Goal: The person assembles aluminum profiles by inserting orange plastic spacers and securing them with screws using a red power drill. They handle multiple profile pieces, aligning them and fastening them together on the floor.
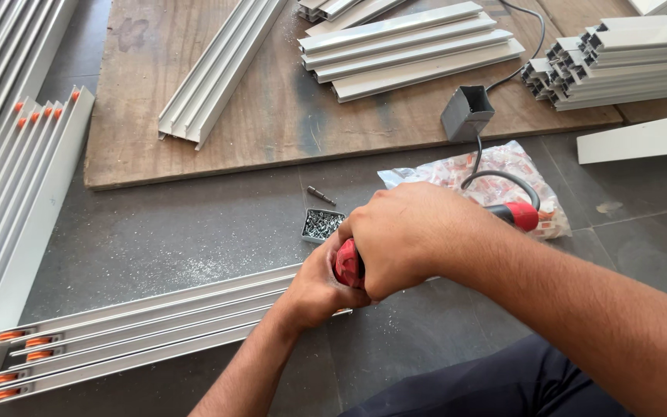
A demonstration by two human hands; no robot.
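My right hand (407, 235) is closed around a red and black corded power drill (520, 215), whose red body shows between my fingers. My left hand (314, 289) sits under it, pressed against the end of a long grey aluminium track profile (156, 328) lying on the floor. The drill's tip is hidden by my hands. Orange rollers (25, 344) sit in the profile's far left end. Just beyond my hands stands a small box of screws (321, 224), and a loose drill bit (320, 194) lies on the floor behind it.
A wooden board (272, 116) holds several aluminium profiles (411, 50). A plastic bag of red-and-white small parts (503, 166) lies to the right, with a grey square tube piece (466, 112) and black cable behind it. More profiles (17, 170) lie at the left, stacked profiles (619, 62) at the top right.
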